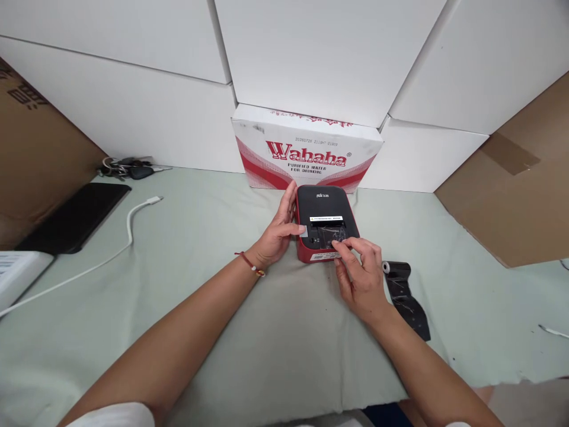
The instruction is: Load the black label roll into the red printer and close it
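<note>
A small red and black label printer (326, 204) lies on the cloth-covered table, with a narrow slot across its top. My left hand (281, 228) is wrapped along its left side, thumb on the grey tab (303, 232) and fingers on the red edge. A dark, shiny film strip (326, 236) sticks out of the slot over the printer's front. My right hand (362, 270) has its bent fingers closed at the strip's front end. To the right, a roll of black film (400, 276) lies partly unrolled, apart from that hand.
Behind the printer stands a white and red water carton (306, 151) against white panels. At left are keys (133, 169), a flat black device (82, 216) and a white cable (130, 228). Brown cardboard (511, 190) stands on the right; another cable tip (553, 331) lies nearby.
</note>
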A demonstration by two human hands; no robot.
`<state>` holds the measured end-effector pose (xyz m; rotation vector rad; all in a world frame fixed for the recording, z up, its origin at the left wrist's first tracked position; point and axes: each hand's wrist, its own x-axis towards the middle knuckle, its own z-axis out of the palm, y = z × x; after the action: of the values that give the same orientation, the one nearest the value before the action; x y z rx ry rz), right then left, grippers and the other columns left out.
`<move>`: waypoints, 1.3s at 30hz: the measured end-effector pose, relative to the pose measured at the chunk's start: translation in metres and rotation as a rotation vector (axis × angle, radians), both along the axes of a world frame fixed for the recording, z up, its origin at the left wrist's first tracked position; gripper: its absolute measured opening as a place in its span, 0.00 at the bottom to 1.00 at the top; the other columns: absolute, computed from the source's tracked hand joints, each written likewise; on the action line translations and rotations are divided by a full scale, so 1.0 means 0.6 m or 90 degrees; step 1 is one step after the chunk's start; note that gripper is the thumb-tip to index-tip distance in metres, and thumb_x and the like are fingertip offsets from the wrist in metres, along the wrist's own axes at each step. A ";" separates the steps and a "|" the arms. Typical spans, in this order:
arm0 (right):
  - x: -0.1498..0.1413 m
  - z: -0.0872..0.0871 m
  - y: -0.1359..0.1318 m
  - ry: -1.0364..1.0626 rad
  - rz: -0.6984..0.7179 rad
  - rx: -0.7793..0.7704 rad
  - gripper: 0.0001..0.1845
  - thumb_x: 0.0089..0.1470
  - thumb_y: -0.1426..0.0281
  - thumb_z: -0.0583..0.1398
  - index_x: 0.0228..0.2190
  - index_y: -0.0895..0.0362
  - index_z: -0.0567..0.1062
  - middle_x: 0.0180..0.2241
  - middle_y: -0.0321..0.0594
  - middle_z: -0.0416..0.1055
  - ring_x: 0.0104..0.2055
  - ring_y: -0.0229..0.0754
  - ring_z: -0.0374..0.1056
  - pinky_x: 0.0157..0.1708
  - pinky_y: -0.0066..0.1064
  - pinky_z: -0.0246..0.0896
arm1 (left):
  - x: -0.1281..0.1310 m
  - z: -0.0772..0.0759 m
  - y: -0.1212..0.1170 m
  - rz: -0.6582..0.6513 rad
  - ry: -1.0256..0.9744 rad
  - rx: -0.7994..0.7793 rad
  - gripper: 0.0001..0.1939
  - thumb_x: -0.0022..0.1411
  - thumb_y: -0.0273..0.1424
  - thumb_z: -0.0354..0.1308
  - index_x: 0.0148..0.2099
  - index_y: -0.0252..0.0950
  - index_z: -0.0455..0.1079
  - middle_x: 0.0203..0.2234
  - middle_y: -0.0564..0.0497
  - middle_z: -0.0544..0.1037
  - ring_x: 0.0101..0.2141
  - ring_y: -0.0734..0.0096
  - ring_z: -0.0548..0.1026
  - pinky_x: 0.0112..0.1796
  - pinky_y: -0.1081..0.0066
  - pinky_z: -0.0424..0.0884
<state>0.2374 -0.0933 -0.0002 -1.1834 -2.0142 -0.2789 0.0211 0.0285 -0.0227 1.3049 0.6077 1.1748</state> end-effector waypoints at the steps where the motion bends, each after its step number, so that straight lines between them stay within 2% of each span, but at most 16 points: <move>1: 0.000 0.001 0.000 -0.001 0.000 0.000 0.37 0.69 0.80 0.59 0.72 0.45 0.67 0.54 0.48 0.74 0.57 0.54 0.71 0.59 0.50 0.70 | 0.001 -0.002 0.002 -0.004 -0.011 -0.015 0.61 0.56 0.37 0.66 0.85 0.57 0.42 0.84 0.58 0.53 0.83 0.50 0.49 0.81 0.47 0.46; 5: 0.002 0.001 -0.001 -0.004 -0.006 -0.012 0.38 0.68 0.80 0.59 0.74 0.42 0.66 0.54 0.48 0.74 0.58 0.54 0.72 0.59 0.51 0.70 | 0.002 -0.008 0.004 -0.009 -0.005 -0.014 0.61 0.56 0.36 0.65 0.85 0.59 0.41 0.84 0.59 0.52 0.83 0.51 0.49 0.81 0.47 0.49; 8: 0.002 -0.001 -0.002 -0.006 -0.012 -0.016 0.41 0.67 0.80 0.60 0.75 0.41 0.65 0.54 0.47 0.74 0.58 0.55 0.71 0.60 0.52 0.69 | 0.000 -0.012 0.004 -0.027 0.013 0.007 0.60 0.58 0.38 0.65 0.85 0.61 0.38 0.85 0.60 0.47 0.84 0.51 0.45 0.80 0.48 0.51; 15: 0.001 -0.007 -0.003 -0.027 -0.035 0.002 0.42 0.67 0.80 0.61 0.75 0.40 0.65 0.55 0.47 0.74 0.57 0.55 0.72 0.64 0.54 0.67 | 0.003 -0.017 0.005 -0.056 -0.004 0.009 0.64 0.60 0.37 0.66 0.86 0.60 0.31 0.86 0.60 0.39 0.85 0.53 0.36 0.81 0.50 0.43; 18: 0.002 -0.010 -0.003 -0.048 -0.043 0.024 0.39 0.67 0.79 0.61 0.74 0.44 0.67 0.55 0.48 0.75 0.58 0.55 0.72 0.61 0.51 0.68 | 0.004 -0.013 -0.001 -0.053 -0.006 -0.004 0.65 0.60 0.37 0.67 0.86 0.56 0.28 0.87 0.58 0.34 0.85 0.50 0.32 0.81 0.49 0.39; 21: 0.007 -0.002 -0.003 -0.076 -0.051 0.040 0.31 0.69 0.77 0.62 0.69 0.47 0.73 0.54 0.49 0.76 0.57 0.55 0.72 0.58 0.49 0.69 | 0.003 -0.011 -0.006 -0.050 -0.009 -0.025 0.66 0.61 0.37 0.67 0.86 0.52 0.26 0.87 0.54 0.34 0.84 0.50 0.30 0.81 0.48 0.37; 23: 0.013 0.016 0.002 -0.076 -0.046 0.019 0.21 0.71 0.72 0.63 0.62 0.49 0.79 0.51 0.48 0.79 0.54 0.54 0.74 0.56 0.49 0.69 | 0.002 -0.012 -0.007 -0.040 -0.008 -0.031 0.67 0.61 0.38 0.68 0.86 0.51 0.25 0.87 0.53 0.34 0.84 0.50 0.29 0.81 0.48 0.36; 25: 0.021 0.049 0.015 -0.032 -0.013 -0.048 0.12 0.73 0.66 0.62 0.52 0.50 0.84 0.46 0.45 0.82 0.49 0.51 0.77 0.53 0.47 0.69 | 0.001 -0.015 -0.005 -0.031 0.000 -0.030 0.66 0.61 0.38 0.68 0.86 0.53 0.27 0.87 0.54 0.35 0.84 0.50 0.29 0.81 0.48 0.36; 27: 0.027 0.091 0.040 0.050 0.020 -0.161 0.14 0.75 0.60 0.60 0.45 0.50 0.85 0.41 0.42 0.84 0.45 0.49 0.79 0.50 0.43 0.71 | 0.001 -0.016 -0.002 -0.028 0.008 -0.031 0.66 0.60 0.38 0.69 0.86 0.54 0.29 0.87 0.54 0.36 0.85 0.50 0.31 0.81 0.47 0.36; 29: 0.026 0.135 0.077 0.098 0.023 -0.283 0.19 0.75 0.56 0.58 0.42 0.51 0.86 0.38 0.41 0.85 0.41 0.48 0.80 0.46 0.40 0.73 | 0.002 -0.016 0.001 -0.028 0.005 -0.042 0.66 0.59 0.38 0.69 0.87 0.51 0.31 0.87 0.51 0.38 0.85 0.50 0.33 0.81 0.48 0.37; 31: 0.015 0.172 0.123 0.034 -0.002 -0.385 0.18 0.73 0.57 0.59 0.44 0.52 0.87 0.39 0.41 0.86 0.40 0.47 0.81 0.43 0.37 0.74 | 0.002 -0.014 0.003 -0.026 -0.002 -0.055 0.66 0.57 0.37 0.69 0.87 0.48 0.33 0.86 0.48 0.41 0.85 0.49 0.37 0.81 0.48 0.38; 34: -0.019 0.203 0.190 -0.244 -0.036 -0.522 0.17 0.70 0.66 0.60 0.52 0.52 0.86 0.49 0.42 0.88 0.46 0.48 0.82 0.46 0.36 0.73 | 0.003 -0.014 0.006 -0.027 -0.014 -0.064 0.64 0.56 0.37 0.69 0.87 0.46 0.39 0.85 0.46 0.46 0.83 0.46 0.45 0.80 0.47 0.44; 36: -0.048 0.207 0.223 -0.427 -0.080 -0.577 0.21 0.68 0.71 0.61 0.59 0.52 0.84 0.55 0.44 0.86 0.53 0.51 0.81 0.49 0.35 0.71 | 0.004 -0.016 0.008 -0.024 -0.023 -0.063 0.61 0.56 0.36 0.69 0.86 0.49 0.45 0.85 0.47 0.50 0.82 0.42 0.50 0.80 0.43 0.48; 39: -0.083 0.194 0.250 -0.553 -0.145 -0.604 0.25 0.64 0.73 0.65 0.61 0.53 0.83 0.56 0.50 0.86 0.55 0.55 0.81 0.48 0.36 0.71 | 0.006 -0.022 0.012 -0.005 -0.032 -0.053 0.58 0.54 0.35 0.70 0.84 0.51 0.52 0.82 0.47 0.56 0.80 0.39 0.54 0.79 0.38 0.49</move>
<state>0.1875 0.0567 0.1164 -2.1426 -2.8989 0.1238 0.0247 0.0358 -0.0360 1.2028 0.6077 1.1603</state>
